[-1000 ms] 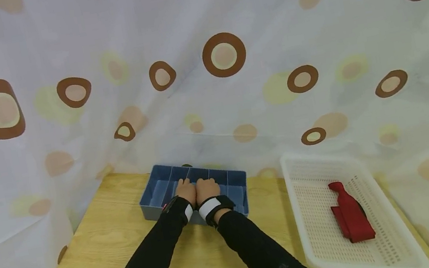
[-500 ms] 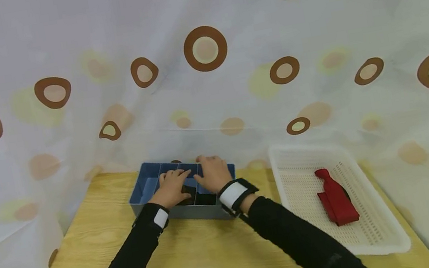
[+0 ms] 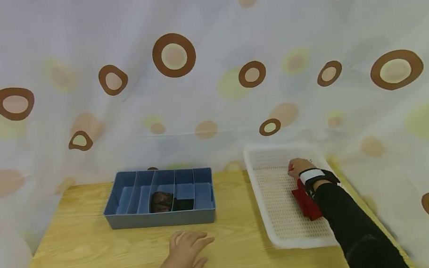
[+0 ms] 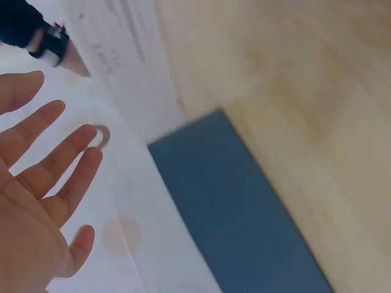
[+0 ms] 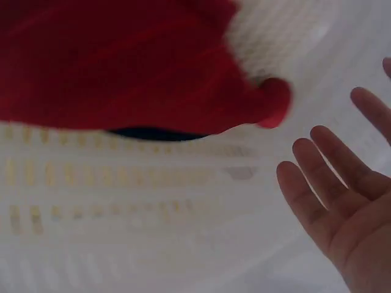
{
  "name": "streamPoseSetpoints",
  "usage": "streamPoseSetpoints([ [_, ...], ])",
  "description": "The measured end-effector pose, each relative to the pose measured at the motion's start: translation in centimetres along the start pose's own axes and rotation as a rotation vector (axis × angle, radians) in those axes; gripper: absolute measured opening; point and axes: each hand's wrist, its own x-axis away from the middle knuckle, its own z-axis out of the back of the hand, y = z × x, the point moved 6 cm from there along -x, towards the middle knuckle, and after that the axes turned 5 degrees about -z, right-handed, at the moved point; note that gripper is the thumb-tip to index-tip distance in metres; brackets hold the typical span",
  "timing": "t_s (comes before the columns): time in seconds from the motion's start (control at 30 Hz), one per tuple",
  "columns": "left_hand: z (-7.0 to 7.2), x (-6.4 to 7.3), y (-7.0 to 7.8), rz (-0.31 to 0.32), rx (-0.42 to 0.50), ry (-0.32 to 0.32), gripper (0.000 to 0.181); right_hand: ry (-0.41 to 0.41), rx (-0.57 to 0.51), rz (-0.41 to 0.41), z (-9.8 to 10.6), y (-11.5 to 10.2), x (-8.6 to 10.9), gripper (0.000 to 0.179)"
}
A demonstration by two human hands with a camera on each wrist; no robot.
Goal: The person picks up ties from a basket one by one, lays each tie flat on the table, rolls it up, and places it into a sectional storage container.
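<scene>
A folded red necktie [image 3: 305, 202] lies in the white plastic basket [image 3: 271, 200] on the right. My right hand [image 3: 299, 166] is over the basket by the tie's knot end, and my wrist and sleeve hide part of the tie. In the right wrist view the fingers [image 5: 311, 183] are extended, a gap away from the tie [image 5: 140, 67]. My left hand [image 3: 183, 263] hovers over the table with spread fingers, holding nothing. Beyond it sits the blue divided box [image 3: 160, 218], where a dark brown folded bundle [image 3: 161, 201] and a black one [image 3: 184, 204] occupy neighbouring compartments.
The wooden table [image 3: 91, 266] carries the box at its back left and the basket at its right edge. A white spotted curtain [image 3: 205, 83] hangs close behind both. Raised walls surround the box and basket.
Both hands have left the blue box. My right hand has moved right to the basket; my left has drawn back toward me. The view has turned right, and the dark bundles now show.
</scene>
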Motion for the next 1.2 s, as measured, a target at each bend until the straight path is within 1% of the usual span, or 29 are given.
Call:
streamPoseSetpoints([
  [0.03, -0.4, 0.5, 0.6, -0.009, 0.019, -0.023, 0.045, -0.023, 0.024, -0.026, -2.2, 2.2, -1.2, 0.034],
  [0.07, -0.7, 1.1, 1.0, -0.013, 0.04, -0.04, 0.045, 0.015, 0.044, -0.012, -4.1, 3.9, -1.8, 0.04],
  [0.1, -0.9, 1.6, 1.3, -0.014, 0.051, -0.051, 0.045, -0.029, 0.055, -0.074, -4.7, 3.8, -1.2, 0.043],
  [0.13, -1.1, 2.0, 1.6, -0.017, 0.054, -0.056, 0.045, -0.031, 0.04, -0.109, -4.9, 3.3, -0.2, 0.046],
  [0.17, -1.1, 2.5, 1.9, -0.018, 0.048, -0.057, 0.044, -0.041, 0.03, -0.149, -4.2, 1.5, 1.8, 0.047],
  [0.2, -1.1, 2.9, 2.0, -0.016, 0.046, -0.057, 0.044, -0.064, 0.035, -0.192, -5.1, 1.5, 1.9, 0.047],
  [0.23, -1.0, 3.3, 2.1, -0.018, 0.034, -0.051, 0.043, -0.076, 0.046, -0.203, -7.1, 3.0, 0.7, 0.048],
  [0.27, -0.9, 3.6, 2.3, -0.021, 0.019, -0.041, 0.043, -0.055, 0.065, -0.177, -8.5, 3.9, 0.2, 0.041],
  [0.3, -0.9, 3.9, 2.4, -0.028, 0.005, -0.029, 0.042, -0.078, 0.083, -0.185, -9.6, 4.3, -0.2, 0.034],
  [0.37, -0.9, 4.3, 2.6, -0.042, -0.016, -0.005, 0.04, 0.025, 0.123, -0.077, -12.6, 6.8, -2.2, 0.001],
  [0.4, -1.0, 4.4, 2.7, -0.05, -0.018, 0.004, 0.04, 0.032, 0.137, -0.068, -13.6, 7.7, -3.1, 0.011],
  [0.43, -1.1, 4.4, 2.8, -0.055, -0.019, 0.012, 0.039, 0.054, 0.139, -0.05, -12.0, 5.9, -1.8, 0.021],
  [0.47, -1.2, 4.4, 2.9, -0.052, -0.012, 0.014, 0.038, 0.079, 0.124, -0.036, -9.7, 3.5, -0.1, 0.028],
  [0.5, -1.3, 4.4, 3.0, -0.049, -0.002, 0.016, 0.038, 0.098, 0.087, -0.023, -6.9, 0.6, 1.8, 0.03],
  [0.53, -1.3, 4.3, 3.0, -0.035, 0.009, 0.011, 0.038, 0.135, 0.045, 0.01, -4.0, -2.1, 3.6, 0.029],
  [0.6, -1.3, 4.1, 3.1, 0.005, 0.041, -0.004, 0.04, 0.165, -0.053, 0.028, 2.0, -7.9, 7.5, 0.018],
  [0.63, -1.2, 3.9, 3.0, 0.03, 0.052, -0.008, 0.041, 0.217, -0.101, 0.078, 4.5, -10.1, 9.1, 0.016],
  [0.7, -1.1, 3.4, 3.0, 0.076, 0.073, -0.01, 0.045, 0.298, -0.214, 0.173, 8.9, -13.9, 12.2, 0.018],
  [0.73, -1.0, 3.0, 2.9, 0.098, 0.08, -0.006, 0.047, 0.314, -0.274, 0.21, 10.7, -15.5, 13.5, 0.023],
  [0.8, -0.7, 2.0, 3.0, 0.133, 0.107, 0.019, 0.053, 0.313, -0.4, 0.259, 14.1, -18.5, 16.3, 0.034],
  [0.87, 0.0, 0.6, 3.1, 0.165, 0.145, 0.064, 0.06, 0.291, -0.531, 0.331, 16.8, -21.3, 18.9, 0.042],
  [0.9, 0.5, -0.2, 3.2, 0.175, 0.165, 0.097, 0.065, 0.268, -0.597, 0.367, 17.9, -22.6, 20.0, 0.043],
  [0.97, 1.8, -2.0, 3.5, 0.192, 0.219, 0.173, 0.074, 0.237, -0.689, 0.458, 19.8, -25.1, 22.2, 0.039],
  [1.03, 3.1, -3.8, 3.8, 0.192, 0.265, 0.257, 0.083, 0.177, -0.79, 0.553, 21.2, -27.5, 24.2, 0.032],
  [1.07, 3.6, -4.7, 4.0, 0.188, 0.289, 0.289, 0.086, 0.142, -0.841, 0.601, 21.7, -28.6, 25.2, 0.029],
  [1.13, 4.2, -6.3, 4.3, 0.177, 0.348, 0.326, 0.09, 0.054, -0.976, 0.697, 22.6, -30.5, 27.0, 0.025],
  [1.17, 4.3, -7.0, 4.5, 0.164, 0.374, 0.329, 0.091, 0.002, -1.055, 0.743, 23.0, -31.3, 27.9, 0.024],
  [1.2, 4.2, -7.6, 4.7, 0.151, 0.404, 0.318, 0.089, -0.042, -1.126, 0.79, 23.4, -32.0, 28.8, 0.025],
])
